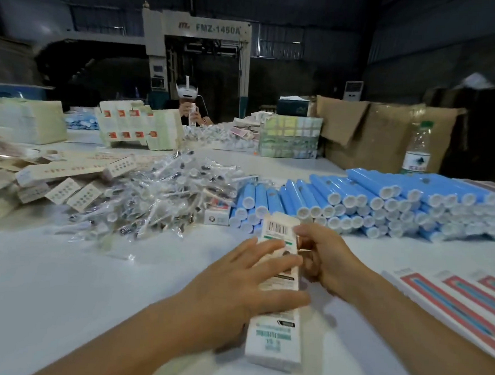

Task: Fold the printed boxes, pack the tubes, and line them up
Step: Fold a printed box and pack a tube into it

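Left hand [234, 291] lies flat on the box [277, 299]; right hand [323, 258] pinches its side; squeezing could crush it.

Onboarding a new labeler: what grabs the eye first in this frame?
The two hands, left and right, working a long printed box at centre front. Behind it, a wide stack of blue tubes spreads right, with a heap of clear-wrapped pieces to its left.

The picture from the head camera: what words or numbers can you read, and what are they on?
"FMZ-1450A": on the big grey machine at the back.
Printed box under both hands: barcode and print, too blurred to read.
Water bottle label: too blurred.
Flat cartons: print too small.
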### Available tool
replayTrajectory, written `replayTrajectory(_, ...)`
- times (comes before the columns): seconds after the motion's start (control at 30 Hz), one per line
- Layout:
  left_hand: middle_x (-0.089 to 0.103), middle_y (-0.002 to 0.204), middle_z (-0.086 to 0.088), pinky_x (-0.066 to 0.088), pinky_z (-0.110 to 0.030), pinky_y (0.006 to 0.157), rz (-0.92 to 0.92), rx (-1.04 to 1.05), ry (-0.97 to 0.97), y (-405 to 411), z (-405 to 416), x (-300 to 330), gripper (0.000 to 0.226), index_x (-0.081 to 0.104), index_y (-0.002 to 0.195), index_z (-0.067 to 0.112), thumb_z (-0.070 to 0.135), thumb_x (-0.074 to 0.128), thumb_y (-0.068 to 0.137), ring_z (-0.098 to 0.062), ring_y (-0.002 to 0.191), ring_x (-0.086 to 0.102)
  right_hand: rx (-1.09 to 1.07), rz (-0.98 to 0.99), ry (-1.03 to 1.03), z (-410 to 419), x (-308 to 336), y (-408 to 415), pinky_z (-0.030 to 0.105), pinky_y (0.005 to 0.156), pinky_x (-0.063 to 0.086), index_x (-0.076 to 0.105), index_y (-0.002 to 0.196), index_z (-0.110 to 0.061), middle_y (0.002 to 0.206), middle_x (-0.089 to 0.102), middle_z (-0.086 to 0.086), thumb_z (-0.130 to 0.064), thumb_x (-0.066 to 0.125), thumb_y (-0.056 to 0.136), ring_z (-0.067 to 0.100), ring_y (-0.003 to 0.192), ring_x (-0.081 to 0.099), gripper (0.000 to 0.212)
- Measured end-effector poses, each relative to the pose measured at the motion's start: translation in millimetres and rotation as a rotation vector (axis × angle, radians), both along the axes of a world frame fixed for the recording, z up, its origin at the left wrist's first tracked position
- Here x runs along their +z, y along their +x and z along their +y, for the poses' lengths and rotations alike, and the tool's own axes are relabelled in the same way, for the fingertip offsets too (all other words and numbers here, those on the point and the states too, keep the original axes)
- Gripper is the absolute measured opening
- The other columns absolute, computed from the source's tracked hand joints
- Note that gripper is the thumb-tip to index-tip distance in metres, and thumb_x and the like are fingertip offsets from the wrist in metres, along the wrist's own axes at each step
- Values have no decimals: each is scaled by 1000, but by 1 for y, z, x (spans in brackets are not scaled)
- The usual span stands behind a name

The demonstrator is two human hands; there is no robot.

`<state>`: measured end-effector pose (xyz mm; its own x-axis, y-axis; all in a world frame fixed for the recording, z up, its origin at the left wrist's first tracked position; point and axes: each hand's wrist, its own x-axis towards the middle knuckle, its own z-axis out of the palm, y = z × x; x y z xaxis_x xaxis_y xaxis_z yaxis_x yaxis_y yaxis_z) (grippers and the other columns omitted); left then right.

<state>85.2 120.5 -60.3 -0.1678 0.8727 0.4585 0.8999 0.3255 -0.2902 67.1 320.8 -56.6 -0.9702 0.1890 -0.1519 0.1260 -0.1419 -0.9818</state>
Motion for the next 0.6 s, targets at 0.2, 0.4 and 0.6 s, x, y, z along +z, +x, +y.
replayTrajectory(0.2, 50, 116, 31, 30, -5, 93, -595, 309, 450, -4, -26, 42, 49, 55, 106, 53, 18, 38, 76, 2, 114, 45, -110, -33, -83, -12, 8, 8, 20, 45, 30, 57, 86, -6, 44, 53, 6, -15, 56, 82, 15, 32, 45, 10)
replayTrajectory(0.4, 38, 141, 9, 36, -32, 77, -462, 811, -5, 3, -11, 30, 99, 8, 150, 29, 83, 38, 72, -16, 119, 47, -11, 22, -122, -41, 6, 23, 30, 40, 47, 46, 118, 0, 57, 62, 17, -9, 58, 80, 25, 44, 59, 41)
replayTrajectory(0.6, 38, 135, 2, 30, -34, 75, -428, 844, 77, -6, -10, 12, 84, 10, 147, 22, 62, 51, 86, -22, 118, 43, 20, 43, 311, -35, 11, 33, 25, 38, 33, 54, 98, -6, 72, 68, 14, -26, 60, 91, 20, 42, 51, 21)
